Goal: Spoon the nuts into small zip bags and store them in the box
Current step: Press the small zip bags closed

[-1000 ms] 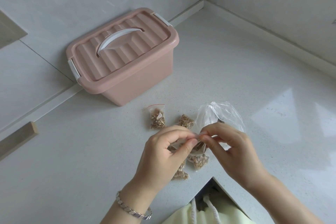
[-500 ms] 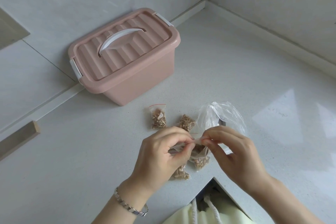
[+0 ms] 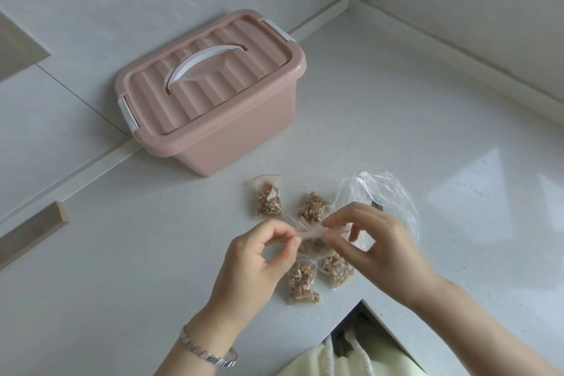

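Since half a second ago the left hand (image 3: 259, 256) has drawn away to the left along the top edge of the small zip bag (image 3: 309, 232), so a short stretch of that edge now shows between the two hands, where before the fingertips nearly met. The right hand (image 3: 381, 244) sits in much the same place and is blurred. Each hand's grip is closed on the bag: thumb and forefinger pinch its top edge, the left at one end and the right at the other. The bag hangs just above the tabletop (image 3: 152, 253) with nuts (image 3: 314, 247) in its lower part. With the left hand shifted, the nearest filled bag (image 3: 302, 282) lies more in the open; another (image 3: 335, 267) lies just beside it under the right hand. Two more filled bags lie farther back, one (image 3: 268, 200) with a red strip along its top and one (image 3: 314, 207) to its right. A large crumpled clear bag (image 3: 381, 192) stands behind the right hand. The pink box (image 3: 213, 125) sits where it was, against the wall, lid on, its white handle (image 3: 201, 65) lying flat and its white clips down. A silver bracelet (image 3: 210, 356) circles the left wrist. No writing can be read on the bags or the box.
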